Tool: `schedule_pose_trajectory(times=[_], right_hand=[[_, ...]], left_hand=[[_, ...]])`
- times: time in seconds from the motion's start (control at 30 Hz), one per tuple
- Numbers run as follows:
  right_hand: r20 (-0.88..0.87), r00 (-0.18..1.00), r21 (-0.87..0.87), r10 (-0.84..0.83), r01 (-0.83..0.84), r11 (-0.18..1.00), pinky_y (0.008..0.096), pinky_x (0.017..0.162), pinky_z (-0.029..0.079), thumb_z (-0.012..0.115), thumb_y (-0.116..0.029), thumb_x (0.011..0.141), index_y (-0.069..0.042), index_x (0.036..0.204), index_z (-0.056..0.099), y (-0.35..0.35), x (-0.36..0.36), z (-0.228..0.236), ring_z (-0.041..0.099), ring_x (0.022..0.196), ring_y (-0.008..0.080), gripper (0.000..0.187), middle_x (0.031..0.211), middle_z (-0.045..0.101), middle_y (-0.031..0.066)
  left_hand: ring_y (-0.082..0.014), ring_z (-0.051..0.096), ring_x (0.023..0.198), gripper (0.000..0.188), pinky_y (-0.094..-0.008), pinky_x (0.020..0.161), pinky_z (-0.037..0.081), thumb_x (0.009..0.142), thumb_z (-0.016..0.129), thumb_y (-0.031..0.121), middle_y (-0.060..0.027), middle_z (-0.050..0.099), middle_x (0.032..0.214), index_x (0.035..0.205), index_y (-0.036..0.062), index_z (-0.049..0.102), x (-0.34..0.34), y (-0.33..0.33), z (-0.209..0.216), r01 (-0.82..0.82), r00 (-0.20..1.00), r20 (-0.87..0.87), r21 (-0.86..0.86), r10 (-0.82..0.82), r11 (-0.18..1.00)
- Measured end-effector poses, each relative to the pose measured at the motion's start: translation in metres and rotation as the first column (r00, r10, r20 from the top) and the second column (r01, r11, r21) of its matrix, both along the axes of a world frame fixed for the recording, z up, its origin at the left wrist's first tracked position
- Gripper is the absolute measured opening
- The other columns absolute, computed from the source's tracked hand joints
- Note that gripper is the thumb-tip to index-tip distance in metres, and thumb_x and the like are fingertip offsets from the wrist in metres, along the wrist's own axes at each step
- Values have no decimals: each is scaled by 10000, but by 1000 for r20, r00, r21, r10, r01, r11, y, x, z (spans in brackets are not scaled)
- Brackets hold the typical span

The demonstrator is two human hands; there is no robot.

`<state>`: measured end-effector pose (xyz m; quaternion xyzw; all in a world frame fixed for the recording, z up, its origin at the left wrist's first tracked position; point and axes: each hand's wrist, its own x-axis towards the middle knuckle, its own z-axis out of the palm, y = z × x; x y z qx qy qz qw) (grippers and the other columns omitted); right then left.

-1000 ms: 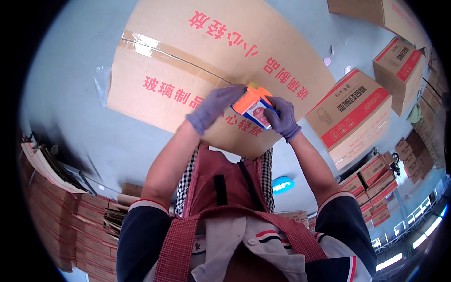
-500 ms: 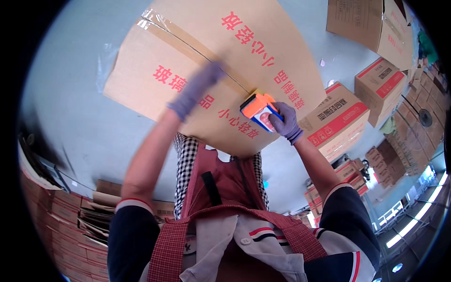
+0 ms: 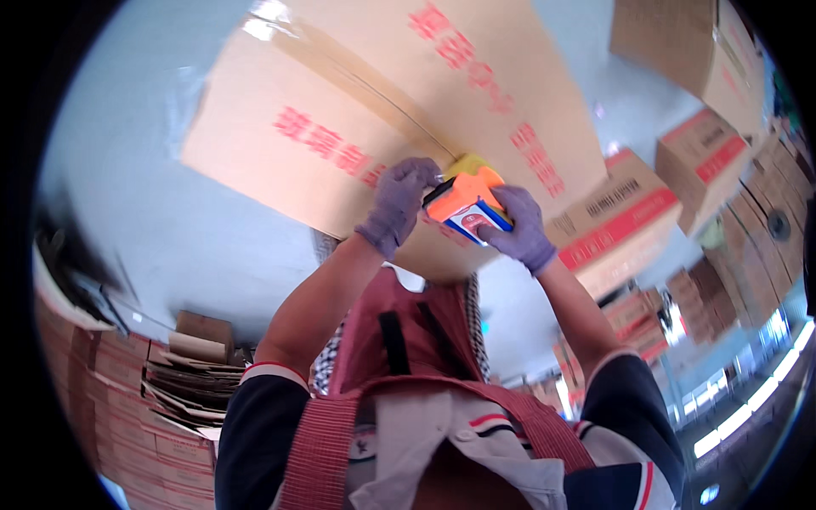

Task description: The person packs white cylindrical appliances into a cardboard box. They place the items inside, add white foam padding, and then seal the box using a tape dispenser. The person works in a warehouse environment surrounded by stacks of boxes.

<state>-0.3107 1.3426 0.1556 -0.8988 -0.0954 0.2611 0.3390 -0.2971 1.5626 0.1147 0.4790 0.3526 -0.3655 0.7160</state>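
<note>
A large cardboard box (image 3: pixel 255 127) with red printing lies before me, its long top seam running diagonally under clear tape. My right hand (image 3: pixel 523 225), in a purple-grey glove, is wrapped round an orange and blue tape dispenser (image 3: pixel 466 204) above the seam's near end. The yellowish tape roll (image 3: pixel 469 166) shows behind the dispenser's orange frame. My left hand (image 3: pixel 401 200), gloved alike, has its fingers drawn together beside the dispenser's dark front edge. What those fingers pinch, perhaps the tape end, is too small and blurred to make out.
More cartons with red bands, one (image 3: pixel 616 217) close to the large box and another (image 3: pixel 701 161) beyond it, stand on the right. A plain brown box (image 3: pixel 667 42) is at the far right. Flattened cardboard (image 3: pixel 191 382) is piled at the lower left, beside stacked cartons (image 3: pixel 127 399).
My left hand has moved from over the seam, right and nearer, to the dispenser's front. The dispenser has tilted slightly in my right hand. The whole view has shifted a little.
</note>
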Motion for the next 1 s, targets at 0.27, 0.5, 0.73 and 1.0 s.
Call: schedule_pose_trajectory(times=[0.27, 0.5, 0.73, 1.0], right_hand=[[-291, 912, -71, -289, 280, 957, 368, 623, 485, 628, -508, 750, -7, 811, 618, 177, 143, 3, 617, 621, 308, 504, 662, 616, 167], [-403, 832, -136, -383, 359, 923, 348, 645, 490, 609, -580, 735, 23, 737, 618, 188, 155, -2, 641, 652, 268, 604, 682, 631, 182], [-381, 894, 62, -234, 277, 959, 388, 664, 479, 623, -551, 727, 34, 786, 606, 158, 140, 6, 629, 706, 317, 587, 723, 624, 208], [-431, 838, -253, -335, 244, 936, 395, 707, 495, 640, -475, 743, 32, 1110, 564, -93, -95, 30, 647, 806, 337, 630, 854, 647, 226]], left_hand=[[-311, 598, 786, 385, -384, 743, 463, 863, 444, 319, -195, 632, 857, 970, 15, 655, 240, 237, -75, -206, 840, 435, 809, -324, 551], [-343, 545, 1064, 562, -399, 922, 402, 850, 429, 540, -224, 561, 1140, 1135, 82, 588, 242, 227, -119, 309, 518, -445, 894, -730, -325], [-329, 411, 1218, 628, -471, 992, 313, 876, 412, 491, -204, 442, 1294, 1309, 38, 369, 220, 156, -82, -34, 528, 91, 996, -844, 86], [-387, 280, 1297, 759, -607, 1036, 175, 756, 600, 488, -226, 355, 1351, 1288, -19, 407, 30, -48, -53, -3, 147, 136, 990, -980, 138]])
